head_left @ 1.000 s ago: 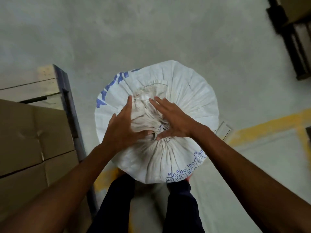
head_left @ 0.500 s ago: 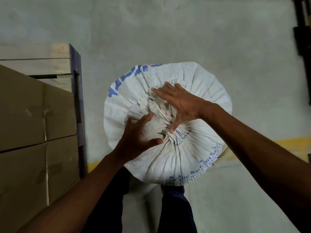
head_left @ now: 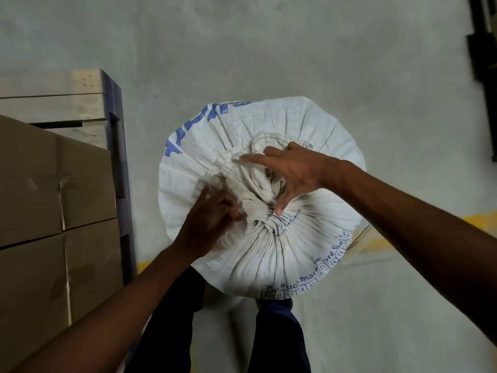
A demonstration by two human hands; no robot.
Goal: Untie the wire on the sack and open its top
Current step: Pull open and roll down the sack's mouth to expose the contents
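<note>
Two hands: I see both on the sack (head_left: 309, 246) top.
Left hand (head_left: 207, 224): fingers curled, pinching gathered cloth.
Right hand (head_left: 293, 170): spread open, thumb pressing the knot.
Sack: floor (head_left: 269, 49), right of boxes (head_left: 53, 211).

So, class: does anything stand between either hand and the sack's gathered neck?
Nothing visible does. The left hand and right hand are both on the bunched top of the sack; the cardboard boxes stand off to the left.

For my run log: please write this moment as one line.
sack: upright, top gathered, closed | left hand: fingers at gather | right hand: spread on bunched top | wire: not discernible
</note>
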